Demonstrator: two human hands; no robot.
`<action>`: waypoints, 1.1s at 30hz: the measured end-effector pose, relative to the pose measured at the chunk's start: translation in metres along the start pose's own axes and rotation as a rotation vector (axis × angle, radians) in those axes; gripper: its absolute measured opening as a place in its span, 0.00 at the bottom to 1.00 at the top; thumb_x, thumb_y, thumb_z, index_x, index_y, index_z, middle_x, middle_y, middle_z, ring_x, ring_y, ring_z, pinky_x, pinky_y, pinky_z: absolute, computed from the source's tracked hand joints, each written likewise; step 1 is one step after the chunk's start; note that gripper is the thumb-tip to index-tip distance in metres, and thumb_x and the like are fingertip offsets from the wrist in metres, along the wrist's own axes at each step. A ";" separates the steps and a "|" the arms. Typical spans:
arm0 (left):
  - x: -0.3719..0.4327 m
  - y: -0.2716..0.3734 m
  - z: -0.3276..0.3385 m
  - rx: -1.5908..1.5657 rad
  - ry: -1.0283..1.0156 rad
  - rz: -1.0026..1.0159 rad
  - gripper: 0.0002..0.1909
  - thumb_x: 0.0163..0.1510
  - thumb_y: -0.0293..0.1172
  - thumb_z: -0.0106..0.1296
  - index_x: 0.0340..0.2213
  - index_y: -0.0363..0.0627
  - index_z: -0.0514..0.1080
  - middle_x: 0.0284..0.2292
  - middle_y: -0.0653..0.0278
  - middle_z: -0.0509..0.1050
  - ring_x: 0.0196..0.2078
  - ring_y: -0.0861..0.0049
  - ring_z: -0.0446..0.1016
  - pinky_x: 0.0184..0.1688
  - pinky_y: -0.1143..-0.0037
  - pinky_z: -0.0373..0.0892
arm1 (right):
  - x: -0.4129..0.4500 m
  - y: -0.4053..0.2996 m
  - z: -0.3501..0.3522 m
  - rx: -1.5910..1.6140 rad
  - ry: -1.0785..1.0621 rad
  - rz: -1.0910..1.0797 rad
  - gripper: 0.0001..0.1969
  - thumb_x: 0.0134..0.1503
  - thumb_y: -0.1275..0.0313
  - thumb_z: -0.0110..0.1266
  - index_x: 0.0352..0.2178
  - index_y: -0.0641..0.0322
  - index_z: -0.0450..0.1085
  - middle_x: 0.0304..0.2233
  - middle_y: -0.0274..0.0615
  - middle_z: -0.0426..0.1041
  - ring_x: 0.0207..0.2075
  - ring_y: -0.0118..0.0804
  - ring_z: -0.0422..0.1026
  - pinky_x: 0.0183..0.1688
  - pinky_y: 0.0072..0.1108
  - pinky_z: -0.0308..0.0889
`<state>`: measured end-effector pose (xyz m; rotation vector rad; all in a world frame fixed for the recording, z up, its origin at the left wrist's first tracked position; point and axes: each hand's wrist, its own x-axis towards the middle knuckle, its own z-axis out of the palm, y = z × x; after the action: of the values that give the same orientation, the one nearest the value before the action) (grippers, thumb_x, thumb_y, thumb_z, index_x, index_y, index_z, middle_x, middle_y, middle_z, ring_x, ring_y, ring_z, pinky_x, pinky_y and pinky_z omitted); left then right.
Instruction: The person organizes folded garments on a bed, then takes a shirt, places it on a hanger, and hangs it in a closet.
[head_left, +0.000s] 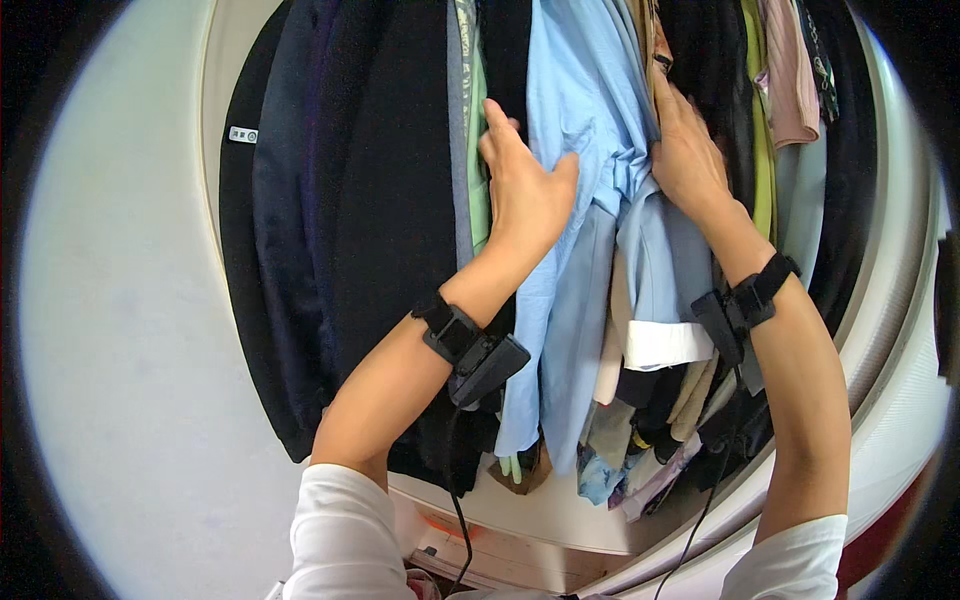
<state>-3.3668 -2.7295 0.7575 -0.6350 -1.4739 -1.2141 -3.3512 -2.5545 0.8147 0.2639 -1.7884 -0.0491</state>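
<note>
Among hanging clothes, a light blue garment with gathered cloth at its middle hangs between my hands. My left hand is at its left edge, fingers apart, over a pale green garment and a black one. At the blue garment's right side, my right hand reaches up among the clothes, fingers extended near a brown patterned garment; whether it grips any cloth cannot be told. Below it hangs a blue-grey sleeve with a white cuff. Each wrist wears a black strap with a device and a cable.
Dark garments hang at the left beside a pale wall panel. Yellow-green, pink and black clothes hang at the right, next to a white curved-looking door edge. A white shelf lies beneath the clothes.
</note>
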 end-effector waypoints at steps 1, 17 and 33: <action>0.003 0.003 0.000 -0.003 0.003 -0.002 0.44 0.42 0.24 0.50 0.53 0.23 0.36 0.46 0.35 0.56 0.49 0.48 0.60 0.52 0.67 0.58 | -0.001 0.000 -0.002 -0.003 -0.001 -0.003 0.39 0.43 0.85 0.43 0.57 0.50 0.40 0.54 0.51 0.53 0.54 0.57 0.54 0.52 0.39 0.57; 0.001 0.023 0.019 0.137 -0.388 0.045 0.15 0.45 0.26 0.41 0.37 0.34 0.64 0.26 0.42 0.72 0.31 0.49 0.71 0.36 0.59 0.65 | 0.017 -0.046 -0.033 0.054 -0.012 0.265 0.36 0.40 0.55 0.56 0.48 0.65 0.55 0.41 0.57 0.67 0.43 0.59 0.66 0.44 0.40 0.62; 0.019 -0.062 -0.113 0.698 -0.267 0.590 0.26 0.38 0.23 0.51 0.44 0.43 0.65 0.47 0.53 0.63 0.54 0.58 0.56 0.55 0.66 0.53 | 0.029 -0.003 -0.030 -0.082 -0.007 0.349 0.28 0.44 0.68 0.55 0.47 0.62 0.56 0.43 0.54 0.66 0.44 0.55 0.66 0.46 0.36 0.62</action>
<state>-3.3825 -2.8580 0.7430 -0.6831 -1.6355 -0.1350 -3.3276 -2.5597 0.8496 -0.1093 -1.8121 0.1256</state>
